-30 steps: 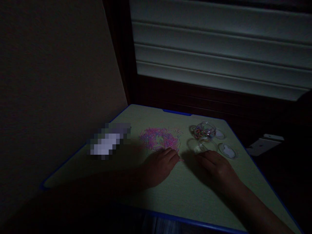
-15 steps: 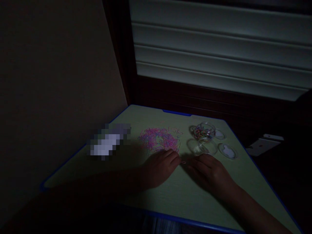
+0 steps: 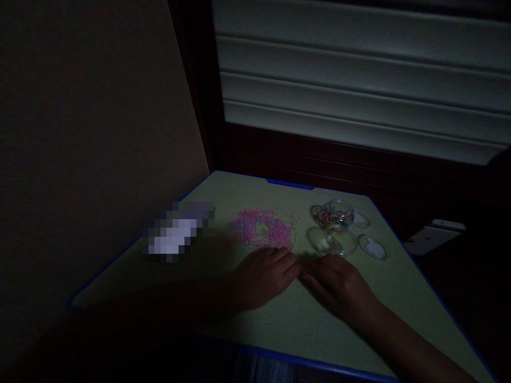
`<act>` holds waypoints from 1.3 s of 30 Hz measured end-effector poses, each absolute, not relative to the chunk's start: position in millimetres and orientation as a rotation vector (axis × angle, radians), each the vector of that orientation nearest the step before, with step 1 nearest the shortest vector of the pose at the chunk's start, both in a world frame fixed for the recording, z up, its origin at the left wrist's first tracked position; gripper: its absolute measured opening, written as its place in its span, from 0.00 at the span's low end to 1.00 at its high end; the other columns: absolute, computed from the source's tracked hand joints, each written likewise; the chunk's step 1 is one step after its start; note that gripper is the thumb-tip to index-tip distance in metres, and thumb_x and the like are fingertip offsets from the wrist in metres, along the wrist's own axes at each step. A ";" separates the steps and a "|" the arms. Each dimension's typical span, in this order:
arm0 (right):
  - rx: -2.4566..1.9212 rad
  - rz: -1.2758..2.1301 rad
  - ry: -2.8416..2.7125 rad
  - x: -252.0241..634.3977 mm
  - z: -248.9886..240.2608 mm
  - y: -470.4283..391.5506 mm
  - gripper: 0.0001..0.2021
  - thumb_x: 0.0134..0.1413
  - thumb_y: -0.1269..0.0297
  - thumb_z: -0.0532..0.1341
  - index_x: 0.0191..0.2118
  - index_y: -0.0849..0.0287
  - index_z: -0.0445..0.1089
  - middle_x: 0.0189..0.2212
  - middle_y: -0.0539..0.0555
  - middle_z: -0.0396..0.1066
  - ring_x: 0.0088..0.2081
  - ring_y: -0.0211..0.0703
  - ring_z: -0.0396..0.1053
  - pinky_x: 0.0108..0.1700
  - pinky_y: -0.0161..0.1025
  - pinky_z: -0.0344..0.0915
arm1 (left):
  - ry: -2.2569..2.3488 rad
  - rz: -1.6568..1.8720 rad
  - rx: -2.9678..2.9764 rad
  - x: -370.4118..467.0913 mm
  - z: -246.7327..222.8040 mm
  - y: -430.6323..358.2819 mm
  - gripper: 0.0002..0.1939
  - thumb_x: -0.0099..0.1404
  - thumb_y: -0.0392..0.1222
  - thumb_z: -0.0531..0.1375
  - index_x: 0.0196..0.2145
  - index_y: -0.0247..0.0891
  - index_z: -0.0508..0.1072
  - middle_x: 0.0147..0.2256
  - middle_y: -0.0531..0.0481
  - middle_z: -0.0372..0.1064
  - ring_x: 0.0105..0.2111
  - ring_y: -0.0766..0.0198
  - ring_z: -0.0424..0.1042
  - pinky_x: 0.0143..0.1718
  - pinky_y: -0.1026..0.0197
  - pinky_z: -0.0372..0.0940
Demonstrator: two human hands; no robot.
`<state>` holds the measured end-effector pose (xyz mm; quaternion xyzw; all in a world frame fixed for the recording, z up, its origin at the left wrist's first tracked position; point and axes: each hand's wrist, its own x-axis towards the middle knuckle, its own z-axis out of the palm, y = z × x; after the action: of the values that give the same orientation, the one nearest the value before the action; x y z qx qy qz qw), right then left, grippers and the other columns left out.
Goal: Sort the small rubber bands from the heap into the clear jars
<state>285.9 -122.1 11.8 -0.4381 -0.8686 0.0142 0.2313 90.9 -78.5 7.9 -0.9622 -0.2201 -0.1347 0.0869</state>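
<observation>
A small pale loop (image 3: 304, 270) shows between my two hands, low over the table. My left hand (image 3: 275, 271) is closed at the fingertips on one side of it, just in front of a pile of pink and multicoloured small bands (image 3: 279, 231). From the other side my right hand (image 3: 339, 276) pinches at the same loop, its fingers curled. The fingertips nearly meet; fine detail is lost in the dark.
The pale table (image 3: 319, 335) has a blue rim. Behind my right hand are a clear jar of coloured bands (image 3: 334, 217), an empty clear container (image 3: 341, 242) and a round lid (image 3: 373, 248). A blurred-out pale object (image 3: 171, 239) lies at the left.
My right hand has moved left to the loop, and my left hand has shifted slightly right. The gap between them has narrowed.
</observation>
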 end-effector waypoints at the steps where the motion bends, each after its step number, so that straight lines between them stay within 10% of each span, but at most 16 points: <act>1: -1.209 0.036 -2.384 285.9 11.5 -121.8 0.09 0.54 0.66 0.53 0.38 0.60 0.68 0.31 0.55 0.69 0.33 0.39 0.64 0.37 0.40 0.60 | -0.654 -0.395 -2.864 90.9 8.0 -78.6 0.07 0.63 0.35 0.50 0.39 0.35 0.64 0.35 0.49 0.62 0.36 0.62 0.60 0.37 0.59 0.60; 39: -1.226 0.156 -2.381 285.0 14.1 -120.1 0.08 0.55 0.65 0.52 0.38 0.59 0.67 0.31 0.55 0.68 0.34 0.39 0.64 0.37 0.38 0.61 | -0.516 -0.413 -2.773 90.5 13.8 -80.3 0.08 0.63 0.33 0.48 0.37 0.34 0.65 0.33 0.48 0.64 0.35 0.62 0.61 0.35 0.60 0.59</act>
<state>285.0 -120.1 14.1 -0.4450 -0.8643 0.0565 0.2274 90.5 -80.3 13.8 -0.9625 -0.1790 -0.1432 0.1449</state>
